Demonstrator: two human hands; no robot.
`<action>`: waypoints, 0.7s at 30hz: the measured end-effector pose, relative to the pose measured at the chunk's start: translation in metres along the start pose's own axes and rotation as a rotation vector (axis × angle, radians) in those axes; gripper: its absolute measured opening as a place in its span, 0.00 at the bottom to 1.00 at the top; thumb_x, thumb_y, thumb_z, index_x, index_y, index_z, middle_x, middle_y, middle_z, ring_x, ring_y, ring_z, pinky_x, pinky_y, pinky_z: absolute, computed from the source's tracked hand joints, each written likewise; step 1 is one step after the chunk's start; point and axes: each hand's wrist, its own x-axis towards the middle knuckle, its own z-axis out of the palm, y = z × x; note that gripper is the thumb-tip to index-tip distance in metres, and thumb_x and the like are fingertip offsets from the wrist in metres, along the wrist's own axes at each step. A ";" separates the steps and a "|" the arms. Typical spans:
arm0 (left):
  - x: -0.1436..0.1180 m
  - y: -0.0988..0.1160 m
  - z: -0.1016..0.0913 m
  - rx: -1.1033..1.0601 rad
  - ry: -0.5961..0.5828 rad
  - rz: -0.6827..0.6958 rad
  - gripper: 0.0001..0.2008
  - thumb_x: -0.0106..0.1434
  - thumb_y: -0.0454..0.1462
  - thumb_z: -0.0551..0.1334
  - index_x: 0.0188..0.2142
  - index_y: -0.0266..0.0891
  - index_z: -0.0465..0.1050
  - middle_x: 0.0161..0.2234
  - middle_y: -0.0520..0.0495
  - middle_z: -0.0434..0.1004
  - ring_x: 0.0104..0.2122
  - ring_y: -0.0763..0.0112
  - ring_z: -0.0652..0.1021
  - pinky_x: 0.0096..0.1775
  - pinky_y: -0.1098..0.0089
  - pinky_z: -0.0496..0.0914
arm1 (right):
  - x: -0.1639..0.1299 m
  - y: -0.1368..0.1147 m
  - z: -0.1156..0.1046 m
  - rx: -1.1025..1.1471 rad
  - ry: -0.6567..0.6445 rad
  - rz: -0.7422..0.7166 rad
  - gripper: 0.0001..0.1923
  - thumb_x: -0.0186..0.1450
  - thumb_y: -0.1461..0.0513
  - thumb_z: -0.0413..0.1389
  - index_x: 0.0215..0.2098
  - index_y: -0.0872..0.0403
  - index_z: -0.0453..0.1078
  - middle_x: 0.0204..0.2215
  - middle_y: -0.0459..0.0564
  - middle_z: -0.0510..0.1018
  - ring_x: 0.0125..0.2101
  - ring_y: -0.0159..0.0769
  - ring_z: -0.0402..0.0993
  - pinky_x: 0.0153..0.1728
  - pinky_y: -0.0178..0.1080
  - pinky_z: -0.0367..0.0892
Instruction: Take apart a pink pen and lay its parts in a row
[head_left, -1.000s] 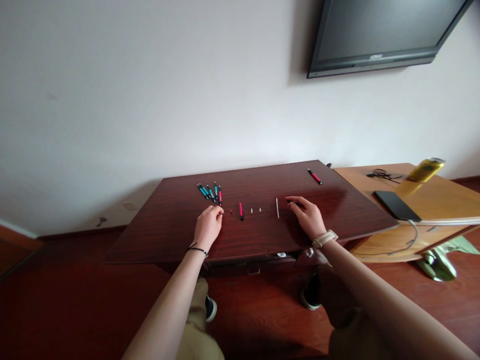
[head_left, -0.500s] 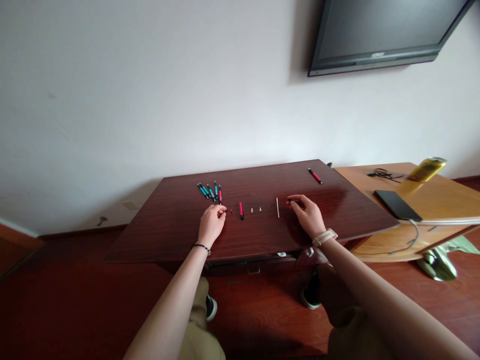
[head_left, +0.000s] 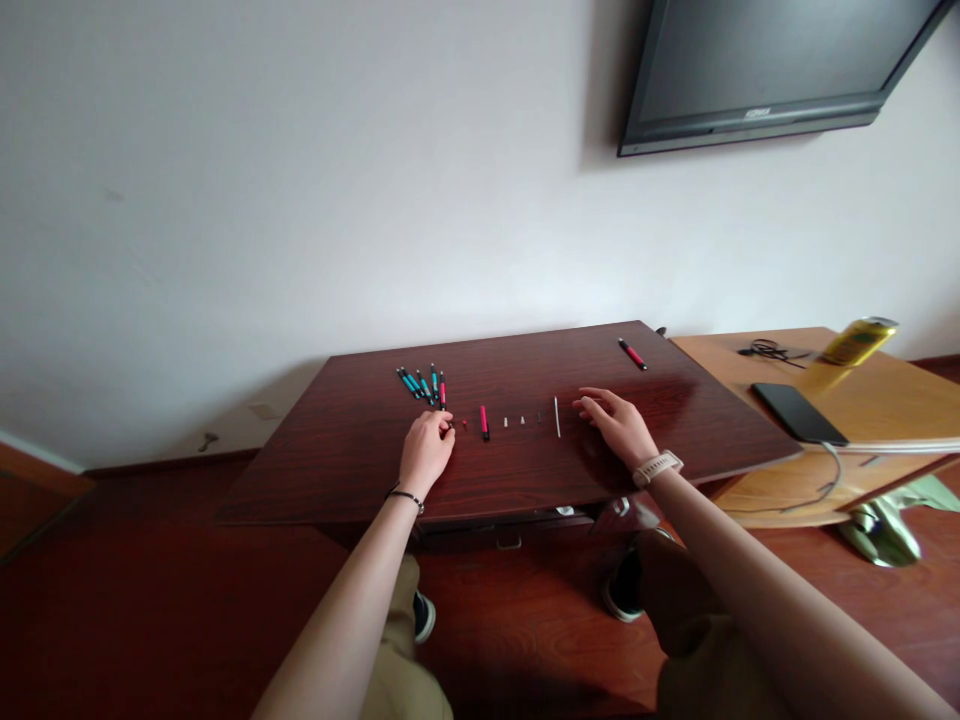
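My left hand [head_left: 425, 452] pinches a tiny part left of the red barrel [head_left: 484, 422], my right hand [head_left: 619, 428] lies open right of it, parts [head_left: 522, 420] spread in a row along the worktop [head_left: 337, 450], seemingly for sorting.

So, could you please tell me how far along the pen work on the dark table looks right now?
Looks done: a fan of teal and red pens lies together, and one red pen lies at the far right. In hand: the left hand touches a small piece beside the row of loose parts, while the right hand rests near a thin white refill. Left: that row lies unassembled.
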 end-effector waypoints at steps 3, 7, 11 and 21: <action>0.000 0.002 -0.001 0.002 -0.004 0.004 0.10 0.66 0.30 0.63 0.46 0.41 0.79 0.39 0.45 0.79 0.41 0.62 0.79 0.50 0.63 0.73 | 0.001 0.000 -0.005 -0.070 -0.005 -0.052 0.24 0.69 0.48 0.59 0.58 0.49 0.77 0.45 0.55 0.86 0.43 0.46 0.84 0.50 0.50 0.76; -0.001 0.002 -0.001 0.011 -0.008 0.007 0.10 0.67 0.30 0.63 0.46 0.41 0.78 0.40 0.45 0.79 0.41 0.61 0.80 0.50 0.63 0.73 | 0.001 0.001 -0.011 -0.211 -0.008 -0.115 0.22 0.66 0.53 0.62 0.57 0.47 0.78 0.44 0.51 0.86 0.42 0.45 0.84 0.49 0.49 0.76; -0.001 0.002 0.000 0.021 -0.008 0.007 0.10 0.67 0.30 0.63 0.46 0.40 0.78 0.40 0.44 0.80 0.42 0.61 0.80 0.50 0.62 0.73 | -0.001 -0.001 -0.011 -0.329 -0.015 -0.125 0.23 0.65 0.56 0.61 0.58 0.47 0.78 0.41 0.50 0.86 0.36 0.43 0.82 0.44 0.46 0.75; -0.001 0.001 0.001 0.052 -0.001 0.030 0.10 0.67 0.30 0.63 0.46 0.39 0.78 0.40 0.44 0.79 0.42 0.61 0.80 0.50 0.61 0.73 | 0.003 0.001 -0.007 -0.452 -0.080 -0.139 0.14 0.66 0.62 0.59 0.48 0.48 0.80 0.37 0.47 0.86 0.38 0.41 0.82 0.45 0.41 0.73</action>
